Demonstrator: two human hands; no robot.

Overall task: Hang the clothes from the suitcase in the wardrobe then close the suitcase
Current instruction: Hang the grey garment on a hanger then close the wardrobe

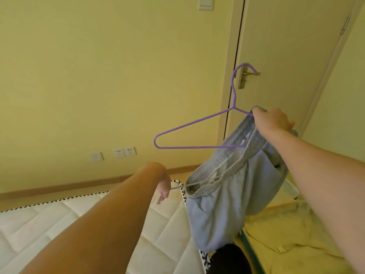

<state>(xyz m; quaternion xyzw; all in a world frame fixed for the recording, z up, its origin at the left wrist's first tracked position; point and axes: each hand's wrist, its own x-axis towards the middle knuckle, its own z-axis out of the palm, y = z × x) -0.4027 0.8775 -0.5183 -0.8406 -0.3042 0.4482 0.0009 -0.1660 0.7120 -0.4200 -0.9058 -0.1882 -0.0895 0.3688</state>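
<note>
Grey-blue sweatpants (227,204) held aloft above bed edge, waistband bunched against purple hanger (197,133). Right hand (273,120) raised, arm extended, fingers clamped on waistband and hanger's right shoulder together. Left hand (164,189) lower, wrist bent down, apparently pinching the drawstring (189,184), pulled taut; fingers mostly hidden. Quilted mattress (98,224) below; yellow cloth (296,234) at right.

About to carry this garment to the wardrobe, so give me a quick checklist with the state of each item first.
1. Right hand grips purple hanger and grey shorts waistband: ok.
2. Shorts threaded over hanger bar: not ok, bunched at one end.
3. Left hand pinches drawstring, pulled taut: ok.
4. Hanger hook free: ok.
5. Wardrobe rail: cannot tell, out of view.
6. Suitcase empty: cannot tell.
</note>
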